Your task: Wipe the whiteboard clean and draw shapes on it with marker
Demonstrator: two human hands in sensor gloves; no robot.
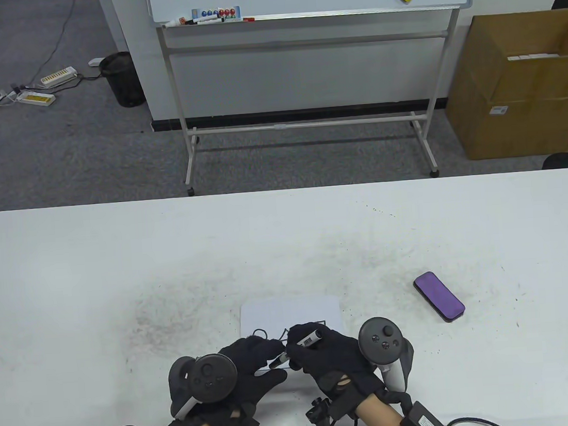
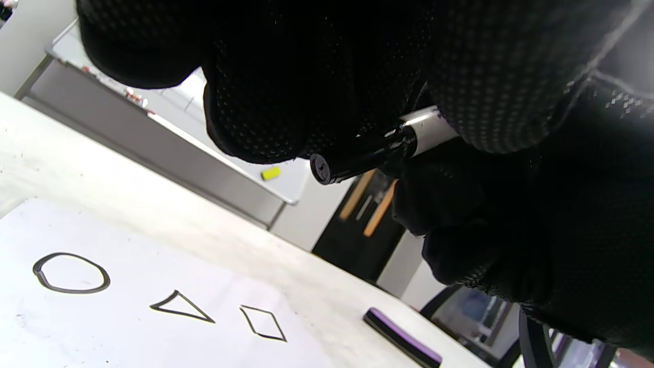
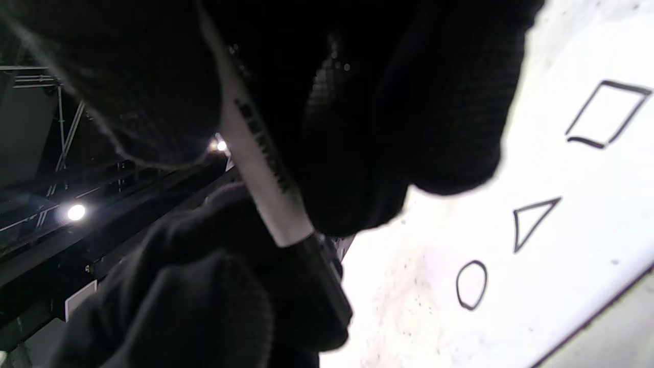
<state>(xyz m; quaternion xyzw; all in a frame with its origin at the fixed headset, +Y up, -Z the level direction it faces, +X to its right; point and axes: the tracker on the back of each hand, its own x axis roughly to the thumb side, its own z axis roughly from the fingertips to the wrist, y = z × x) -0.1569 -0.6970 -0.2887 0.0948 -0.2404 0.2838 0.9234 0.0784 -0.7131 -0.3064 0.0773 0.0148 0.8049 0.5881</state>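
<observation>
Nearest, the right hand [image 1: 335, 360] grips the marker [image 1: 300, 344]; the left hand [image 1: 249, 371] pinches its black cap end above the whiteboard [image 1: 291, 314].

Table view evenly bright and sharp; wrist views dark, blurred, whiteboard [image 3: 562, 214] glaring.

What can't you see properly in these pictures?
- Table view: the left hand and right hand cover the near part of the small whiteboard, so its drawn shapes barely show.
- Wrist views: the marker tip sits under its black cap; gloved fingers hide much of the barrel.
- Table view: items on the big whiteboard's tray are too small to identify.
</observation>
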